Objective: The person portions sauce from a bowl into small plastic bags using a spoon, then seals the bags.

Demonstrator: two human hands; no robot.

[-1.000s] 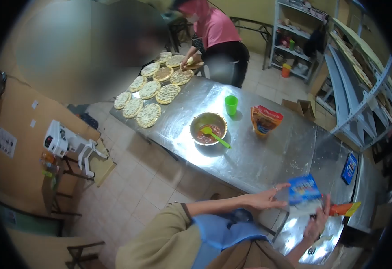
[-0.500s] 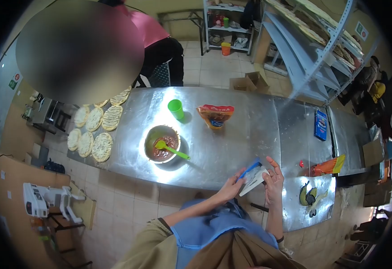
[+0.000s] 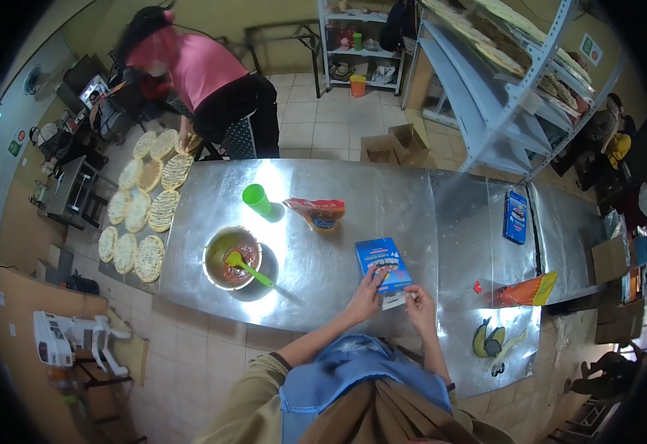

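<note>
A blue cardboard box point(image 3: 379, 253) with printing on its face is tilted up over the near edge of the metal table. My left hand point(image 3: 365, 300) grips its lower left side, fingers lying over the printed face. At the box's lower right corner, my right hand point(image 3: 419, 307) pinches the end, where a pale flap point(image 3: 393, 302) shows below. Left of the box stands a bowl point(image 3: 209, 259) of reddish sauce, a lime-green spatula point(image 3: 253, 272) resting in it. Behind these are a green cup point(image 3: 255, 198) and a red-and-brown packet point(image 3: 322, 213).
Another blue box point(image 3: 516, 216) and an orange-yellow bag point(image 3: 519, 292) lie to the right on the metal table point(image 3: 382, 189). Several topped flat rounds point(image 3: 149, 257) cover the left end. A person in pink point(image 3: 209, 66) bends over them. A tray rack point(image 3: 479, 96) stands behind.
The box has turned from edge-on to printed face up and moved slightly left. My left hand now lies over its face; my right hand has come lower. The person in pink reaches toward the rounds.
</note>
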